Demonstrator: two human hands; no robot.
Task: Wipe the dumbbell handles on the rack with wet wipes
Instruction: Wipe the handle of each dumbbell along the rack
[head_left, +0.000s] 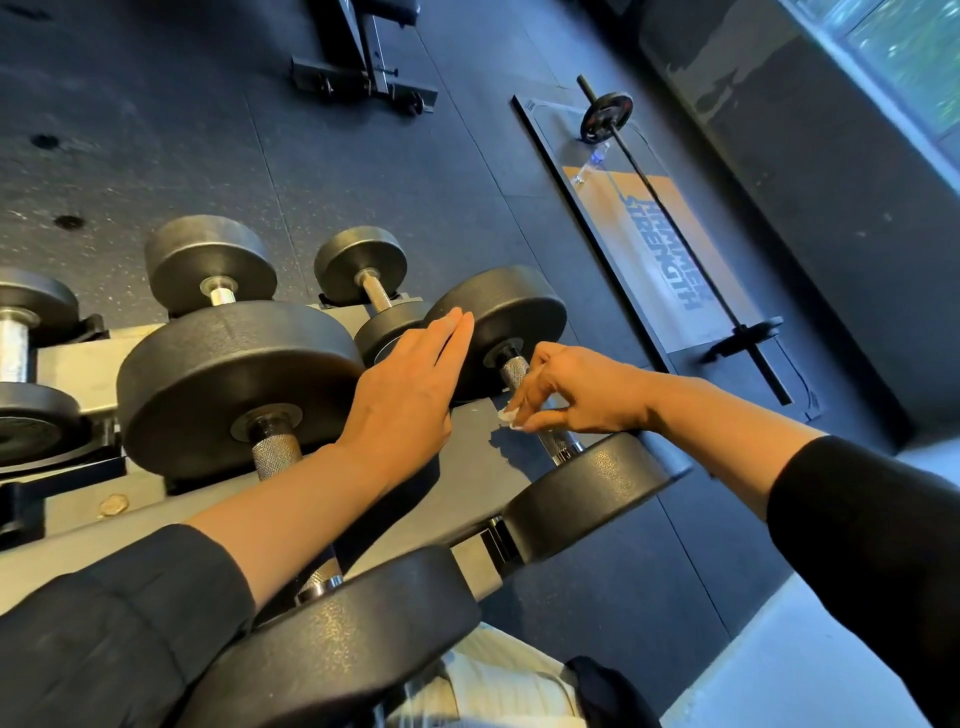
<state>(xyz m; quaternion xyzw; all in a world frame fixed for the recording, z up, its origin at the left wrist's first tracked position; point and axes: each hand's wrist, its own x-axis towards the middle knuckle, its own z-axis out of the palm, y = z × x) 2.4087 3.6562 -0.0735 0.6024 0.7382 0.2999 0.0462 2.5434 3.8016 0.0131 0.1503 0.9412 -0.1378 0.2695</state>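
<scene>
Your right hand (566, 387) is curled over the knurled steel handle (524, 387) of the rightmost dumbbell on the rack (67, 364), fingertips pinching a small crumpled white wet wipe (508, 415) against the bar. Your left hand (410, 387) lies flat, fingers straight and together, resting across the gap between two black dumbbell heads, bracing against the far head (511, 312) of the dumbbell you are wiping.

That dumbbell sits at the right end of the grey rack, its handle running from the far head down toward a near head (587, 493) close to your body. The handle looks like bright cross-hatched metal, partly hidden under your right hand. Judging from this, the wipe is working the middle of this one handle. Whether the neighbouring handles to the left, including the thick one (275, 452) beneath your left forearm, are already cleaned cannot be told; none look visibly wet.
</scene>
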